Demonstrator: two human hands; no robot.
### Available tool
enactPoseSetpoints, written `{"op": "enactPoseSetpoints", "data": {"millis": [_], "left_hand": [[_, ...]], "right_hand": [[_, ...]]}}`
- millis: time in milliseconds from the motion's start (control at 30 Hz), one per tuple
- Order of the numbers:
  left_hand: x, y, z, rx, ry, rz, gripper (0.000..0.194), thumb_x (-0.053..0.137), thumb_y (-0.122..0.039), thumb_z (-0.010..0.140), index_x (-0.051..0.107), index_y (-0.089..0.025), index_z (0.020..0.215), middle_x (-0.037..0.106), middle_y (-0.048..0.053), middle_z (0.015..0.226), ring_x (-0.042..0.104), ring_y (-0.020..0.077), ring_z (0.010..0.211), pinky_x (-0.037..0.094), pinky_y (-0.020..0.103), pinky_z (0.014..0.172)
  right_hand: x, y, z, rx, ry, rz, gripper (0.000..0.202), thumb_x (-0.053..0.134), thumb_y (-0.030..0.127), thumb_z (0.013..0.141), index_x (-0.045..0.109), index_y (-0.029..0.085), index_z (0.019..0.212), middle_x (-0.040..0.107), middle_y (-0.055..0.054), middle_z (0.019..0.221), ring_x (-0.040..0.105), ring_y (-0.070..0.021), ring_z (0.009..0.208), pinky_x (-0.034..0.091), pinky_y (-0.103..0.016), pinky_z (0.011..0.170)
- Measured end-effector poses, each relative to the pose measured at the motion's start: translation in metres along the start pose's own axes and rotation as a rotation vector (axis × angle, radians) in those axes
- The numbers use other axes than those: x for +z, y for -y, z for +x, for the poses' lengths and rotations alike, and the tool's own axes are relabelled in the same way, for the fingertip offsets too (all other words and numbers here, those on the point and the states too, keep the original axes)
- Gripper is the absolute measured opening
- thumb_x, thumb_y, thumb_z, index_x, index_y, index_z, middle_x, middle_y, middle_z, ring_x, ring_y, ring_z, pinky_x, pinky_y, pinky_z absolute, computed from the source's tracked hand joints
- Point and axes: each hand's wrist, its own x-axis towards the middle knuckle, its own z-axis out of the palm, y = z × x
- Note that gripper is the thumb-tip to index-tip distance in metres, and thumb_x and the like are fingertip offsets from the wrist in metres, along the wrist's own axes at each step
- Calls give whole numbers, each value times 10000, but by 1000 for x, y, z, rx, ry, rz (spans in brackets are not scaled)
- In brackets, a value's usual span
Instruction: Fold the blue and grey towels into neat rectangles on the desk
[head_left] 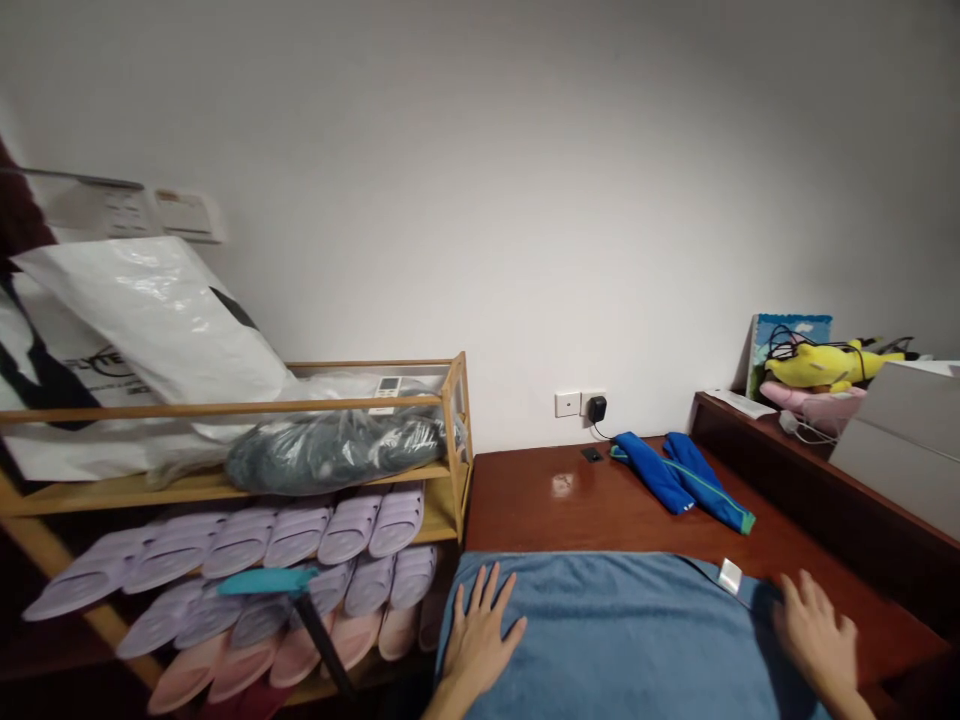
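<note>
A blue-grey fabric (622, 630) lies spread over the front of a reddish-brown wooden table (525, 500). My left hand (480, 630) rests on the fabric's left part, palm down with fingers spread. At the right edge of the fabric is my right hand (816, 630), slightly blurred, its fingers apart and nothing held in it. A small white tag (729, 576) sticks up at the fabric's far right edge. Beyond the fabric, folded bright blue clothing with green trim (682, 480) lies on the table.
On the left stands a wooden rack (454, 450) with purple slippers (352, 525), pink slippers (300, 655) and plastic-wrapped bundles (337, 450). A teal-headed tool (270, 581) leans before it. At right, a raised ledge (795, 460) holds a yellow plush (817, 366) and white boxes (907, 430).
</note>
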Motion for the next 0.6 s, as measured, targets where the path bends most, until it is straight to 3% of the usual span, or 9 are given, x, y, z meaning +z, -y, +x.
{"op": "enactPoseSetpoints", "data": {"millis": [100, 167, 267, 333, 500, 600], "left_hand": [[-1, -1, 0, 1, 11, 6, 609, 331, -546, 861, 239, -324, 1422, 143, 13, 1529, 73, 269, 1401, 70, 563, 1106], [-2, -2, 0, -2, 17, 9, 607, 330, -540, 863, 234, -325, 1423, 144, 13, 1529, 76, 265, 1401, 68, 560, 1108], [-3, -2, 0, -5, 16, 14, 603, 328, -534, 865, 232, -324, 1423, 145, 11, 1528, 76, 260, 1402, 69, 554, 1110], [-2, -1, 0, -1, 15, 15, 600, 317, -537, 868, 230, -326, 1424, 145, 7, 1529, 78, 260, 1402, 73, 555, 1110], [4, 3, 2, -2, 6, 24, 597, 322, -537, 865, 215, -349, 1422, 174, -4, 1526, 96, 270, 1400, 81, 573, 1103], [7, 4, 3, -3, -7, 31, 591, 328, -525, 867, 214, -356, 1421, 180, -11, 1525, 93, 266, 1402, 73, 573, 1104]], "right_hand": [[-9, 67, -19, -238, 4, 96, 495, 219, 380, 862, 561, 159, 1144, 511, -166, 1261, 479, -296, 1130, 329, -471, 947], [-13, 103, -36, -366, 104, 207, 453, 248, 438, 890, 599, 212, 1066, 591, -114, 1128, 525, -254, 1044, 380, -397, 888], [-8, 121, -48, -362, 166, 242, 466, 245, 482, 899, 596, 230, 1072, 607, -91, 1083, 534, -252, 1006, 404, -388, 837], [4, 108, -43, -247, 161, 162, 508, 230, 503, 886, 573, 210, 1119, 579, -112, 1148, 521, -292, 1026, 408, -444, 824], [40, 33, 3, 77, 245, -2, 621, 247, 565, 826, 525, 165, 1213, 499, -180, 1279, 431, -386, 1181, 349, -584, 885], [48, 3, 27, 136, 198, 18, 671, 190, 556, 833, 421, 170, 1331, 340, -179, 1434, 307, -345, 1312, 309, -581, 951]]}}
